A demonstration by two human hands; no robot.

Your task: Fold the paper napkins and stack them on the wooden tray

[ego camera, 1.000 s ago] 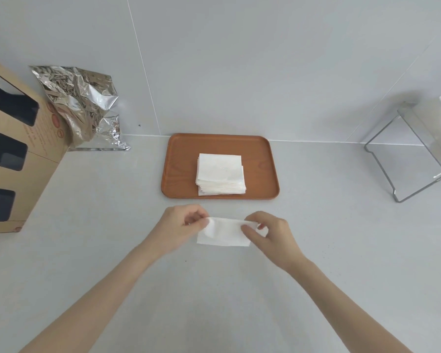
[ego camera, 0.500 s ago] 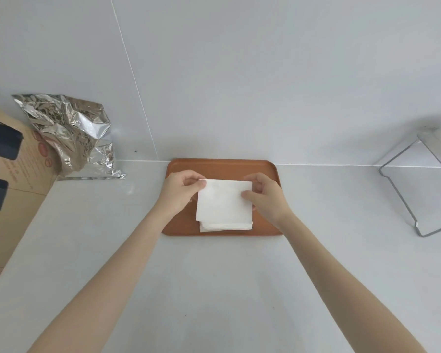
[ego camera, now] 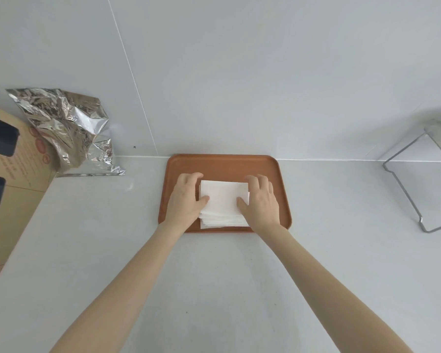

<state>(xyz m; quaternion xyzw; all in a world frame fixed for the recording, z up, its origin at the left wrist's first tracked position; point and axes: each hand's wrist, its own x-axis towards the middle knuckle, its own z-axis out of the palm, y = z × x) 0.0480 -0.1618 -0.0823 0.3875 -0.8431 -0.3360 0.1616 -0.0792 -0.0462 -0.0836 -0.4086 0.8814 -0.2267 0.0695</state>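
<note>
Both hands lay on the stack of folded napkins [ego camera: 223, 200] that sat on the wooden tray [ego camera: 224, 164]. On the stack's left side, the left hand [ego camera: 186, 198] had its fingers curled over the far left corner and its thumb pressed flat on the top napkin. The right hand [ego camera: 261, 200] mirrored it on the right side, fingers over the far right corner and thumb resting on the top sheet. Neither hand was clenched; each was loosely spread and cupped against the pile, touching it at the edge and on top, so the stack sat between them. Whether either hand actually pinched a sheet could not be told.

The napkins were white and roughly square, and the layers at the near edge were slightly uneven, with lower sheets sticking out toward the near side. The stack sat in the middle of the tray, nearer its near rim than its far one. The tray itself was reddish brown with rounded corners and rested on the pale grey worktop [ego camera: 341, 250], its far rim close to the wall.

Well apart on the left, a crumpled silver foil bag [ego camera: 66, 128] leaned against the wall, just beside a brown cardboard box [ego camera: 18, 189] with dark cut-outs. On the far right stood a metal wire stand [ego camera: 415, 189], partly cut off by the edge of the view.
</note>
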